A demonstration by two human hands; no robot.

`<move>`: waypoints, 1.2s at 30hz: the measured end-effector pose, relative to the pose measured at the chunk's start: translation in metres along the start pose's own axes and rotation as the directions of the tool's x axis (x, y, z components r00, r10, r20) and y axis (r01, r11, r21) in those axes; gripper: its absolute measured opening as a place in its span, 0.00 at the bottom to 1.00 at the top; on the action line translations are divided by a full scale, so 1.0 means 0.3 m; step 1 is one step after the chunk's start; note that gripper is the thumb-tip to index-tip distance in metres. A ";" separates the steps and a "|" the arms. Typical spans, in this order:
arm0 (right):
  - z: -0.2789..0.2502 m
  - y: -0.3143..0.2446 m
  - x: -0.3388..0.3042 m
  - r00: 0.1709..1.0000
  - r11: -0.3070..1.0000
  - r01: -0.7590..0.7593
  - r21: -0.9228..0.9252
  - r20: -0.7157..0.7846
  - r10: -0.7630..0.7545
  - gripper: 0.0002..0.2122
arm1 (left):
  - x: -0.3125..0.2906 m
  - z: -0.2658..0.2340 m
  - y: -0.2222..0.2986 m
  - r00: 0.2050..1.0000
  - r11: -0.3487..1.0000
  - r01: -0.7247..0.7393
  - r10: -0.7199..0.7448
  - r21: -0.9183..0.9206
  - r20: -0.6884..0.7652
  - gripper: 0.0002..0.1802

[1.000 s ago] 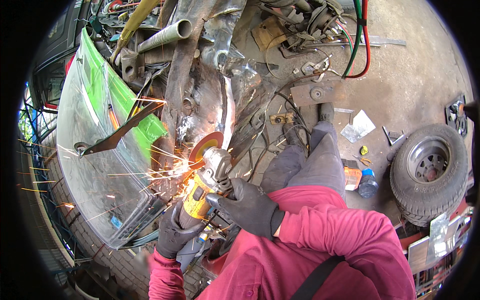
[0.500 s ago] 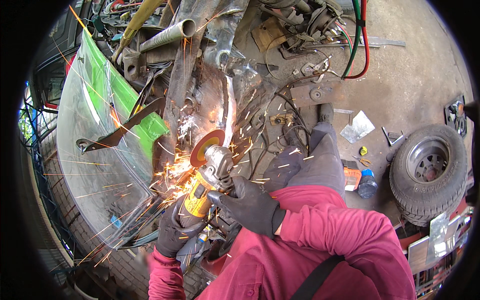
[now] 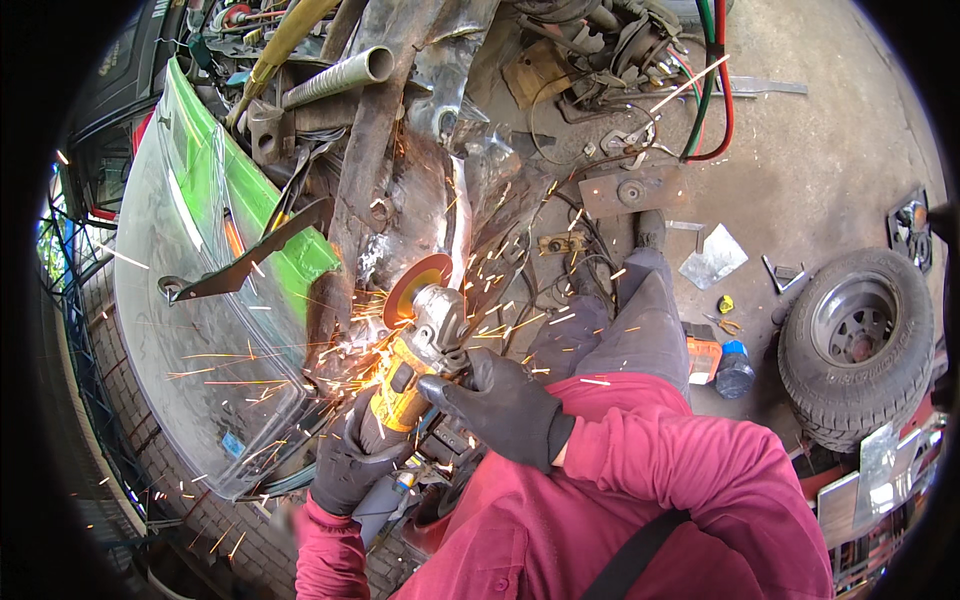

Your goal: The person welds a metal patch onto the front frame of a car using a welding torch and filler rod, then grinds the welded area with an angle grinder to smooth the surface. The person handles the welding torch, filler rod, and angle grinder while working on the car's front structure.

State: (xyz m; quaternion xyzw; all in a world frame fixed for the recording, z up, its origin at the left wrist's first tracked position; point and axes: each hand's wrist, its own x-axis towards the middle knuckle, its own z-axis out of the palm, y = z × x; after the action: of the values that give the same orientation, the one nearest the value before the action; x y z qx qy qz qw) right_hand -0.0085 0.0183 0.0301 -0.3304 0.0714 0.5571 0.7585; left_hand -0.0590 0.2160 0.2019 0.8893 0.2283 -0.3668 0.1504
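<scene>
While sparks point(image 3: 350, 368) sprayed around its abrasive disc point(image 3: 412, 290), the angle grinder point(image 3: 412, 368) sat left of centre in the head view, beside the rusty sheet metal point(image 3: 415, 190). Exact disc contact: couldn't tell. Left hand point(image 3: 355, 458), black glove, was wrapped around the grinder's rear body. Right hand point(image 3: 505, 410), same glove, was clenched on it just behind the gear head, thumb lying against the yellow housing. Windscreen point(image 3: 210, 330) and green body panel point(image 3: 295, 262) were to the left, dark bracket point(image 3: 255, 258) across both. Treaded wheel point(image 3: 860, 345) lay far right; tape measure point(image 3: 726, 303) and pliers point(image 3: 732, 325) on the concrete floor point(image 3: 790, 185) nearer the legs.
</scene>
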 end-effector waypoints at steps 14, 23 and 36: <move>-0.019 -0.091 -0.023 0.999 0.997 -0.034 0.067 0.019 0.032 0.19 | 0.005 0.006 0.017 0.995 0.997 -0.068 0.065 -0.032 -0.079 0.48; -0.032 -0.107 -0.030 1.000 0.999 -0.021 0.025 0.015 0.020 0.19 | 0.009 0.000 0.035 0.999 0.994 -0.021 0.018 -0.104 -0.030 0.48; -0.030 -0.087 -0.013 0.998 0.999 0.051 -0.009 -0.027 -0.051 0.15 | 0.020 -0.015 0.088 0.999 0.995 -0.019 0.015 -0.098 -0.041 0.45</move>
State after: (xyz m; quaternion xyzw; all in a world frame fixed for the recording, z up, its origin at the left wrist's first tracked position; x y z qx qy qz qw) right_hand 0.0159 0.0058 0.0359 -0.3429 0.0707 0.5333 0.7700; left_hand -0.0390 0.1972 0.2034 0.8899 0.2416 -0.3356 0.1924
